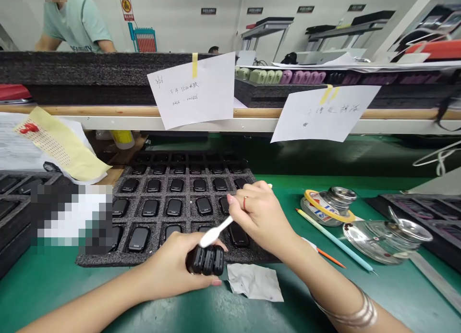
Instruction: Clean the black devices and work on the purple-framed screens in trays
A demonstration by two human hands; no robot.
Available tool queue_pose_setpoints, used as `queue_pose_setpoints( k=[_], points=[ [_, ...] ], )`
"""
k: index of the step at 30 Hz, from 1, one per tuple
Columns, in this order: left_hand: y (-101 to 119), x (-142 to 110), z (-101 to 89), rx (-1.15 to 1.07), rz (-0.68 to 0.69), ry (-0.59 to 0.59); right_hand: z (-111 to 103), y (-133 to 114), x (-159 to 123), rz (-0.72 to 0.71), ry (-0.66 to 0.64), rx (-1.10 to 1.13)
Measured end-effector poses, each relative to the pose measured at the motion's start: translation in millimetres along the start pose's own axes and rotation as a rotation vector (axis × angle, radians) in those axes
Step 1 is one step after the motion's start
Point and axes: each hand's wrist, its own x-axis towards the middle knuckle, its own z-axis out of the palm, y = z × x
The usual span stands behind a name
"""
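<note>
Well, the right fingers [248,194] are closed in a pinch on a white plastic stick [216,231], its lower end reaching just above the left hand and its upper end hidden behind them. A thin ring [245,203] circles one finger. The left fingers [207,281] curl tightly around three black devices [206,260], held side by side with their ends facing up.

Both hands sit close together over the near edge of a gray foam tray [180,259]. Its square slots hold rows of more black devices [139,239], and the right hand [264,222] partly covers some of them. The left hand [169,270] lies just in front of the tray, above a crumpled white wipe [254,281] on the green mat [118,287].

Stacked bangles [347,311] ring the right wrist. Beyond it lie a teal pen [334,239], an orange stick [331,258], a roll of yellow tape [326,205] and two glass jars with metal lids [387,239]. Farther off, two handwritten paper notes [190,90] hang from a wooden shelf edge [259,113], and a person in a teal T-shirt [75,23] stands beyond.
</note>
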Motion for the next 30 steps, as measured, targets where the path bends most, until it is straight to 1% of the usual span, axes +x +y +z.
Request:
queue_pose_setpoints(
  k=[3,4,7,11,14,18,20,22,26,30],
  points=[
    [0.1,-0.4,1.3,-0.002,0.008,0.028,-7.5,2.1,-0.8,-0.104,-0.023,-0.021],
    [0.4,-0.2,1.6,-0.007,0.012,0.028,-8.7,3.0,-1.0,-0.116,-0.025,-0.036],
    [1.7,0.9,2.2,0.038,0.002,0.027,-9.2,3.5,-1.4,-0.084,0.011,-0.061],
    [2.2,1.9,2.7,0.095,-0.011,0.060,-7.8,-0.8,-2.1,-0.151,0.002,-0.007],
    [0.5,1.4,3.1,0.076,-0.027,0.048,-7.1,-1.5,-2.7,-0.121,-0.001,-0.015],
    [-2.7,0.5,3.8,0.057,0.024,0.071,-4.9,1.1,-3.5,-0.158,-0.012,-0.001],
    [-3.5,0.1,4.1,0.020,0.020,0.065,-3.8,3.3,-3.1,-0.136,-0.022,-0.011],
    [-3.6,-0.2,4.2,0.013,0.013,0.060,-3.7,4.4,-2.5,-0.098,-0.007,-0.029],
    [-2.8,-1.1,3.9,-0.001,0.033,0.098,-4.2,2.1,-1.3,-0.171,0.037,-0.019],
    [-2.0,-2.5,3.6,-0.064,-0.004,0.061,-1.4,0.1,0.7,-0.105,0.094,-0.037]
  ],
)
